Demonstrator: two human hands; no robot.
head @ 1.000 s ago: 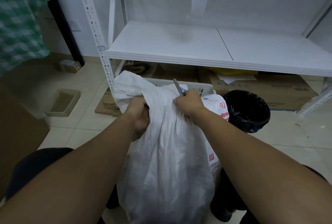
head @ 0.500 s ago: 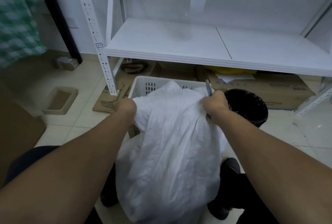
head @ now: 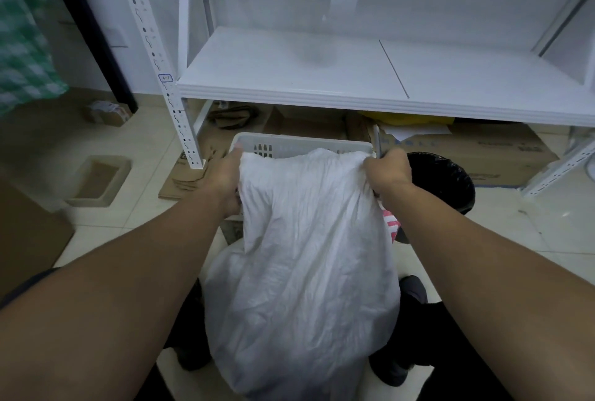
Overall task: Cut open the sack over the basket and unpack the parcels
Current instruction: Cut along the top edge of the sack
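Note:
A large white woven sack (head: 302, 272) hangs in front of me, its far end tipped over the white slotted basket (head: 289, 143). My left hand (head: 227, 180) grips the sack's left top corner. My right hand (head: 388, 172) grips the right corner and also holds a thin grey cutter (head: 377, 143) that sticks up above the fist. A bit of red-and-white print (head: 391, 222) shows under the right wrist. The basket's inside and any parcels are hidden by the sack.
A white metal shelf (head: 354, 79) stands just beyond the basket, with cardboard boxes (head: 483, 149) under it. A bin with a black liner (head: 447, 182) sits right of the basket. A small open tray (head: 99, 182) and flattened cardboard (head: 190, 182) lie on the tiled floor at left.
Both hands have spread apart, stretching the sack's top edge wide and lowering it over the basket; more of the basket's far rim shows now.

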